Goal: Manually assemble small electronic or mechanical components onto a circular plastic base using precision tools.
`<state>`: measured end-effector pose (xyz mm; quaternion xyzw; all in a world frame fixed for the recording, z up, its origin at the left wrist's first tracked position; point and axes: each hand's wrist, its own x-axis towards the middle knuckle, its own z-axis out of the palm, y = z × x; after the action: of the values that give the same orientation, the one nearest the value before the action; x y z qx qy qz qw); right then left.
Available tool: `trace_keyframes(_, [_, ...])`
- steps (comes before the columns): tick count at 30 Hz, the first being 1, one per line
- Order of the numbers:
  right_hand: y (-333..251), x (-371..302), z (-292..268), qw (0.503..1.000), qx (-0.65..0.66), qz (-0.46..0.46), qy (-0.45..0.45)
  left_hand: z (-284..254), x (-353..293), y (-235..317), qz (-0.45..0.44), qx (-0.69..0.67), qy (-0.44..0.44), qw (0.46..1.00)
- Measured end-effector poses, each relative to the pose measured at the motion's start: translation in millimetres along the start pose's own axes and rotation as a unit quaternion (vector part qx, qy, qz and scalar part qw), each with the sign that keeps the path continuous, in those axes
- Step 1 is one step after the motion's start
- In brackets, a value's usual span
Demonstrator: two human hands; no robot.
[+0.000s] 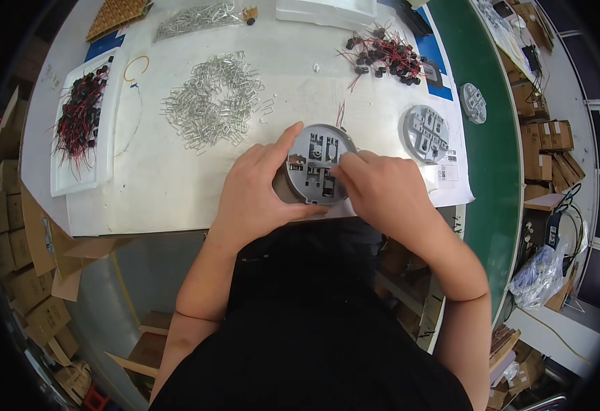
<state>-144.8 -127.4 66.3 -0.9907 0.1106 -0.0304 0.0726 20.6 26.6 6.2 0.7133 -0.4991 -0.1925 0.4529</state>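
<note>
A round grey plastic housing with a raised rim and moulded compartments stands at the table's front edge. My left hand is curled around its left side, the index finger at the top rim and the thumb along the bottom. Over the housing's right part, my right hand has its fingers pinched together; what they hold, if anything, is hidden. Thin red wires stick up just beyond the far rim. Further left lies a loose pile of bent metal clips.
Small black cylindrical parts with red wires lie at the far right; more fill a white tray at the left. A similar grey housing sits right of my hands. Another grey housing rests on the green surface.
</note>
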Motion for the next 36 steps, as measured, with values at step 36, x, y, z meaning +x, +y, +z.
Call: trace_keyframes(36, [-28, -26, 27, 0.983, 0.108, 0.004, 0.151, -11, -2, -5, -0.035, -0.072, -0.078, 0.994])
